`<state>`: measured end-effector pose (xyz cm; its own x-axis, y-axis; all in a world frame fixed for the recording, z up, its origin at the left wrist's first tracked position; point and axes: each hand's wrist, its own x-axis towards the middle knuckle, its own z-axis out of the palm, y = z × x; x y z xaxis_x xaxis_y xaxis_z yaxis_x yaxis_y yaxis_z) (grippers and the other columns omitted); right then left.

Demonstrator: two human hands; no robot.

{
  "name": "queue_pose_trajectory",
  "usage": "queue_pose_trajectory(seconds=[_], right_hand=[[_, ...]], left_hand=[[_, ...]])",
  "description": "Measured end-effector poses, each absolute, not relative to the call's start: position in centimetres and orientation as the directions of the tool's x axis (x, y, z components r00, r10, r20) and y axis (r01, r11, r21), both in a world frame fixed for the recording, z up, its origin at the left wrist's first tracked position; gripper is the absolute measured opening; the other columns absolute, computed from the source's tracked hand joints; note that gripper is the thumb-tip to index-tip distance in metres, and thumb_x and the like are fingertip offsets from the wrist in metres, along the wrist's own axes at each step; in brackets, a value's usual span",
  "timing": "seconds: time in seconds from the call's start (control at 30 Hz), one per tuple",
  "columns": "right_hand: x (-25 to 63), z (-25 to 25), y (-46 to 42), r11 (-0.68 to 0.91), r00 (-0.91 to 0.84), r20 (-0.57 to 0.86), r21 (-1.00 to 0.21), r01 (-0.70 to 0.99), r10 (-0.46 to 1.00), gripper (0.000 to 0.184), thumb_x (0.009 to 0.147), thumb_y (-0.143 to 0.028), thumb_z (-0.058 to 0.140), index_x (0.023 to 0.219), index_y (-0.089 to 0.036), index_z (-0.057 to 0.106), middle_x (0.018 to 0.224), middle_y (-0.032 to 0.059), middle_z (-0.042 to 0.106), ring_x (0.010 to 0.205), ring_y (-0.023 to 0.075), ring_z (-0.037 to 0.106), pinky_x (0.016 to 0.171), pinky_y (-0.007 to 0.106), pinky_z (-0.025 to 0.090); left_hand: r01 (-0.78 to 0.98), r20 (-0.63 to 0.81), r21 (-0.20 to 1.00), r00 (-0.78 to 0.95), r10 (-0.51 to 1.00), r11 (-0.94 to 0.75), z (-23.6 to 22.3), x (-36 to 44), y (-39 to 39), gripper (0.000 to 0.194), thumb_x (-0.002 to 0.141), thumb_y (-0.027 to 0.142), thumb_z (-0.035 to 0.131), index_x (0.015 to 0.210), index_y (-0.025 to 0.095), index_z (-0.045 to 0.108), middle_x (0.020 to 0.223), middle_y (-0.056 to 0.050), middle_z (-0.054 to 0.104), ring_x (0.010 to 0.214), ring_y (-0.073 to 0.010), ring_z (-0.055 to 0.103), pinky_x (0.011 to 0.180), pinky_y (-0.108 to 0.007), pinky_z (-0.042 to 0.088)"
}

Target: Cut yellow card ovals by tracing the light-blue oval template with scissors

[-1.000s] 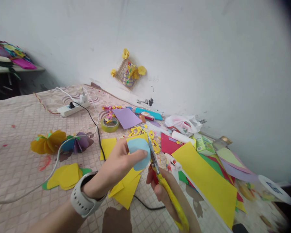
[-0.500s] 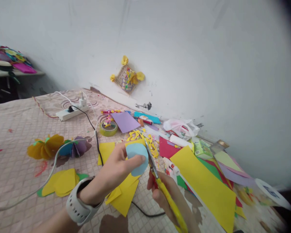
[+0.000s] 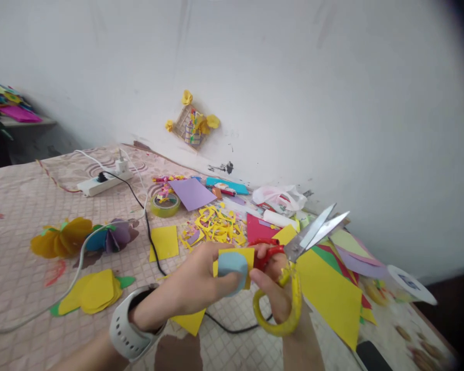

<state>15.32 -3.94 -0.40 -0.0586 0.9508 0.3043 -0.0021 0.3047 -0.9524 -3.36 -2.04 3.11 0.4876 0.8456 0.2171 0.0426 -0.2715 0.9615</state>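
Pinched in my left hand [image 3: 189,281] is a rounded light-blue paper piece [image 3: 231,262], lying over a yellow paper square [image 3: 250,263]. The left thumb presses on the blue paper. A watch with a pale strap [image 3: 126,327] is on that wrist. My right hand [image 3: 276,291] holds scissors [image 3: 307,234] by their red and yellow handles, the blades apart and pointing up to the right, away from the paper. Its fingers also touch the right edge of the yellow square. More yellow paper [image 3: 191,322] lies below my hands.
Yellow scraps [image 3: 218,224] lie beyond my hands, with a tape roll [image 3: 165,205] and purple sheet [image 3: 192,193] behind. Cut yellow petals [image 3: 96,291], paper flowers [image 3: 64,237] and a power strip [image 3: 104,183] are left. A large yellow sheet [image 3: 328,288] and phone-like dark object [image 3: 373,356] are right.
The scissors have swung away from the blue paper, blades turning to the upper right. My right fingers have come to the edge of the yellow square. The view has shifted slightly right.
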Motion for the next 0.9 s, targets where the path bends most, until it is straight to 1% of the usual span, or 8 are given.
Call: queue_pose_trajectory(seconds=[0.13,0.3,0.47,0.6,0.7,0.77,0.83,0.9], right_hand=[[15.0,-0.3,-4.1,0.285,-0.06,0.284,-0.958,0.016,0.957,0.02,0.076,-0.021,0.069,0.087,-0.023,0.052,0.081,-0.0009,0.062,0.074,0.017,0.062,0.07,0.028,0.051],[15.5,-0.2,-4.4,0.263,-0.059,0.261,-0.965,0.02,0.963,0.016,0.074,-0.019,0.065,0.085,-0.022,0.054,0.073,-0.0028,0.061,0.067,0.0145,0.058,0.063,0.024,0.048],[14.7,-0.2,-4.3,0.244,-0.021,0.244,-0.969,0.029,0.97,0.01,0.075,-0.024,0.063,0.081,-0.021,0.057,0.075,-0.0013,0.059,0.07,0.0156,0.058,0.066,0.026,0.049],[14.3,0.0,-4.2,0.254,0.011,0.255,-0.966,0.039,0.967,0.011,0.076,-0.028,0.064,0.082,-0.021,0.058,0.076,-0.0003,0.057,0.072,0.0166,0.058,0.068,0.027,0.049],[14.2,0.4,-4.4,0.288,-0.004,0.29,-0.948,0.136,0.957,0.017,0.082,-0.036,0.066,0.084,-0.021,0.058,0.076,0.0002,0.056,0.071,0.0168,0.056,0.069,0.028,0.049],[14.0,0.6,-4.8,0.333,-0.106,0.319,-0.929,0.162,0.942,0.027,0.083,-0.048,0.065,0.087,-0.022,0.059,0.075,-0.0001,0.053,0.067,0.016,0.053,0.065,0.028,0.047],[13.5,0.5,-5.2,0.331,-0.203,0.303,-0.936,0.122,0.931,0.041,0.081,-0.062,0.062,0.094,-0.022,0.06,0.075,-0.0001,0.051,0.064,0.0154,0.049,0.058,0.026,0.044],[12.8,0.4,-5.8,0.209,-0.214,0.173,-0.965,0.159,0.961,0.05,0.081,-0.068,0.058,0.101,-0.023,0.061,0.08,0.0015,0.052,0.068,0.0161,0.049,0.059,0.026,0.043]], left_hand=[[0.199,0.195,0.908,0.58,0.791,-0.369,2.2,-2.7,-2.3,0.007,0.072,0.018,0.057,0.066,0.018,0.06,0.066,0.002,0.058,0.063,-0.0132,0.05,0.057,-0.022,0.039],[0.301,0.126,0.882,0.589,0.798,-0.362,2.1,-2.7,-2.2,0.009,0.074,0.024,0.057,0.07,0.016,0.06,0.069,0.002,0.059,0.064,-0.0134,0.051,0.058,-0.022,0.041],[0.173,0.206,0.909,0.604,0.77,-0.379,2.3,-2.3,-2.2,0.014,0.082,0.024,0.055,0.071,0.016,0.058,0.069,0.002,0.057,0.064,-0.012,0.051,0.06,-0.022,0.042],[0.065,0.282,0.919,0.582,0.763,-0.39,2.2,-2.2,-1.9,0.014,0.085,0.024,0.056,0.074,0.016,0.061,0.071,0.002,0.06,0.065,-0.0117,0.052,0.062,-0.022,0.043],[0.004,0.253,0.956,0.499,0.829,-0.294,2.3,-3.0,-1.4,0.015,0.084,0.025,0.058,0.073,0.015,0.062,0.068,0.0,0.061,0.063,-0.0122,0.052,0.057,-0.022,0.043],[-0.028,0.225,0.972,0.382,0.896,-0.232,2.6,-3.9,-0.9,0.02,0.083,0.03,0.06,0.071,0.015,0.061,0.066,-0.001,0.061,0.06,-0.0126,0.053,0.054,-0.022,0.042],[-0.08,0.226,0.974,0.232,0.946,-0.213,3.1,-4.9,-0.5,0.021,0.082,0.033,0.064,0.073,0.015,0.061,0.066,0.0,0.061,0.059,-0.012,0.053,0.052,-0.022,0.042],[-0.143,0.226,0.968,0.122,0.966,-0.208,3.4,-5.8,-0.3,0.019,0.081,0.034,0.067,0.079,0.015,0.063,0.07,-0.001,0.064,0.059,-0.0118,0.054,0.053,-0.022,0.043]])
